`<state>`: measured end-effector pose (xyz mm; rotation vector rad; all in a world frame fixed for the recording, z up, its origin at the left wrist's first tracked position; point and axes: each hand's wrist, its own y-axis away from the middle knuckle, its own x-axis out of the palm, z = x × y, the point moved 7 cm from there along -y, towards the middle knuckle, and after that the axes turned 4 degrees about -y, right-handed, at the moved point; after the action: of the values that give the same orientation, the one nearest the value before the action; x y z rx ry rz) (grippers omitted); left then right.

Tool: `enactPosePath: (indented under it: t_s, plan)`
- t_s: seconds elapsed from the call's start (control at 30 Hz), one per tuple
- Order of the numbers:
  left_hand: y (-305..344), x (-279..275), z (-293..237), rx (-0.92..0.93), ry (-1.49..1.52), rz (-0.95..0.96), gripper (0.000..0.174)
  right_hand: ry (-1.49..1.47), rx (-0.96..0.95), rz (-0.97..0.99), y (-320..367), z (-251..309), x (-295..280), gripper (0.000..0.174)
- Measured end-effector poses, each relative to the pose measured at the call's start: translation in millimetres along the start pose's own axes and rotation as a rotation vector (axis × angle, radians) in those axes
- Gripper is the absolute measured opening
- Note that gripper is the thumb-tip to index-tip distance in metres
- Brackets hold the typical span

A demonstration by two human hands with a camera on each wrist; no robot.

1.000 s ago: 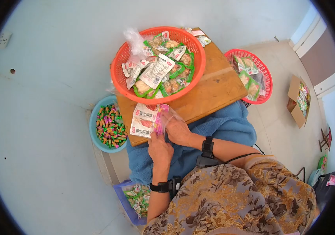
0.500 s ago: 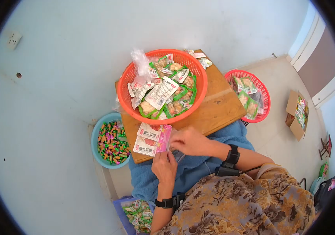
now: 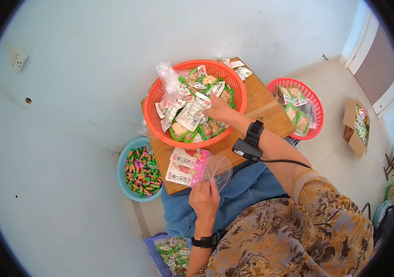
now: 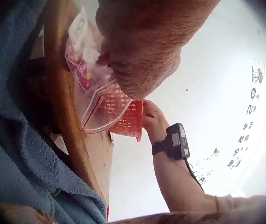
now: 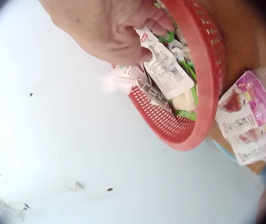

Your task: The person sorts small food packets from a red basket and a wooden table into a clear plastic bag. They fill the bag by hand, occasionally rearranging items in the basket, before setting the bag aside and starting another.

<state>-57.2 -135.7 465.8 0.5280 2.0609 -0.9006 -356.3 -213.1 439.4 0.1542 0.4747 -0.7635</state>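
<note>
While holding a pink-and-clear bag point(image 3: 204, 167) in left grip point(image 3: 204, 198) by the tabletop point(image 3: 270, 115) near-left corner, pinches in right grip point(image 3: 220, 111) a white packet point(image 3: 193, 112) atop green-edged packets point(image 3: 213, 128) in the orange basket point(image 3: 149, 111).

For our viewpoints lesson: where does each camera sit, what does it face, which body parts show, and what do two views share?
Head: on the head, facing forward and down at the orange basket; the left hand, right hand, forearms and patterned clothing show.
Left wrist: worn there, facing the pink-and-clear bag; the left hand looms close, the right hand beyond.
Right wrist: worn there, facing into the basket; the right hand shows at a white packet.
Shared: both wrist views show the basket, bag and right hand.
</note>
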Motion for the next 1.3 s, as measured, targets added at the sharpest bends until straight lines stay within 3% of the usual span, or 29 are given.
enactPosePath:
  t_s: [0.1, 0.17, 0.3, 0.37, 0.4, 0.47, 0.6, 0.7, 0.87, 0.9, 0.93, 1.0, 1.03, 1.07, 1.13, 1.2, 1.27, 1.3]
  plan:
    - [1, 0, -1, -0.005, -0.007, -0.006, 0.014, 0.092, -0.029, -0.076, -12, -4, 2, 0.042]
    - [2, -1, -1, -0.013, 0.013, -0.016, 0.014, 0.108, 0.125, 0.015, -15, -13, 6, 0.034]
    - [1, -2, -6, -0.031, 0.026, 0.006, 0.016, 0.043, 0.183, 0.082, 1, 0, 4, 0.025]
    - [-3, -8, -13, -0.022, 0.015, -0.014, 0.031, -0.346, 0.243, 0.105, 14, 9, 2, 0.016]
    - [-3, -8, -15, -0.026, 0.016, -0.010, 0.031, -0.345, 0.248, 0.107, 24, 14, -4, 0.016]
    - [-6, -16, -20, 0.044, 0.027, -0.086, 0.054, -0.536, 0.114, -0.016, 45, 42, -31, 0.010]
    - [-26, -33, -41, 0.079, 0.038, -0.143, 0.066, -0.455, -0.091, -0.151, 107, 86, -81, 0.012]
    - [-41, -40, -60, 0.107, 0.160, -0.195, 0.072, -0.407, -0.172, -0.090, 154, 106, -92, 0.014]
    - [-39, -18, -72, 0.104, 0.336, -0.078, 0.067, -0.577, -0.134, 0.215, 206, 106, -69, 0.010]
    - [-39, -21, -75, 0.123, 0.335, -0.141, 0.055, -0.514, -0.104, 0.295, 212, 103, -67, 0.008]
    - [-36, -19, -74, 0.121, 0.341, -0.129, 0.055, -0.513, -0.091, 0.290, 213, 100, -68, 0.008]
    - [-29, 1, -59, -0.033, 0.517, 0.048, 0.046, -0.698, -0.158, 0.256, 212, 102, -72, 0.011]
    - [-21, 16, -50, -0.241, 0.785, 0.096, 0.034, -0.661, -0.132, 0.228, 211, 97, -81, 0.011]
    - [-22, 14, -53, -0.248, 0.785, 0.102, 0.034, -0.661, -0.122, 0.229, 208, 88, -84, 0.011]
    - [-21, 24, -52, -0.560, 1.220, 0.233, 0.029, -0.764, -0.055, 0.039, 197, 56, -99, 0.013]
    - [-20, 26, -49, -0.631, 1.337, 0.198, 0.025, -0.691, 0.015, 0.067, 199, 28, -105, 0.016]
    - [-17, 33, -48, -0.718, 1.496, 0.308, 0.024, -0.815, 0.164, 0.244, 210, 8, -91, 0.024]
    - [-16, 35, -47, -0.721, 1.497, 0.312, 0.024, -0.813, 0.168, 0.241, 217, 3, -91, 0.024]
